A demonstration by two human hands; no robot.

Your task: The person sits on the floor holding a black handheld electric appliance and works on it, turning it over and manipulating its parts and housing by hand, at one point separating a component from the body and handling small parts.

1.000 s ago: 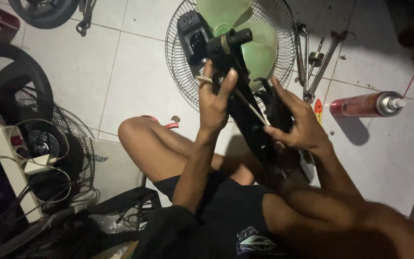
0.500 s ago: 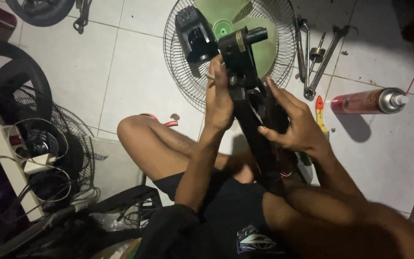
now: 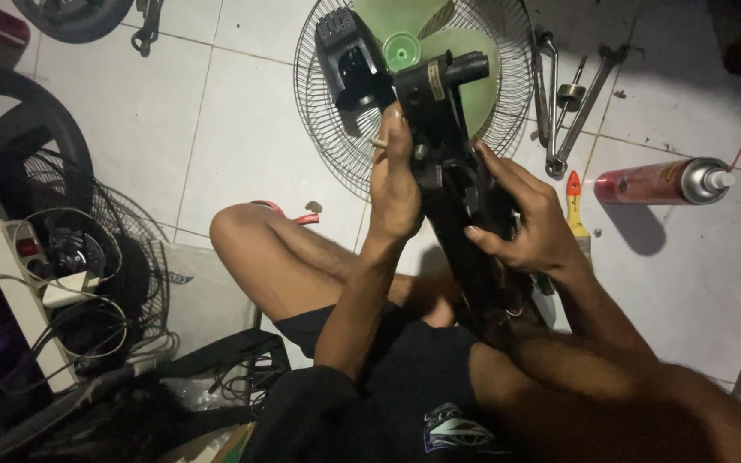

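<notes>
1. Fingers [image 3: 400, 129] of the left hand [image 3: 394, 184]: wrapped shut around the upper part of the black fan stand [image 3: 452, 197], a small pale stick pinched between them.
2. Fingers [image 3: 495, 167] of the right hand [image 3: 525, 223]: spread and curled, gripping the same fan stand from its right side.
3. Black fan stand: long, dark, glossy plastic column, held tilted above the person's crossed legs; its lower end rests in the lap. At the top sits a black motor housing [image 3: 349, 56] with a short cylindrical shaft [image 3: 456, 69] pointing right.
4. Wire fan guard [image 3: 328, 137]: round, lying flat on the white tiled floor [image 3: 242, 129] behind the stand, green blades [image 3: 465, 39] inside it.
5. Wrenches [image 3: 572, 103]: metal, beside the guard.
6. Red spray can [image 3: 662, 182]: lying on its side, right.
7. Yellow-handled brush [image 3: 576, 214]: near the right hand.
8. White power strip [image 3: 19, 291]: left, among cables.
</notes>
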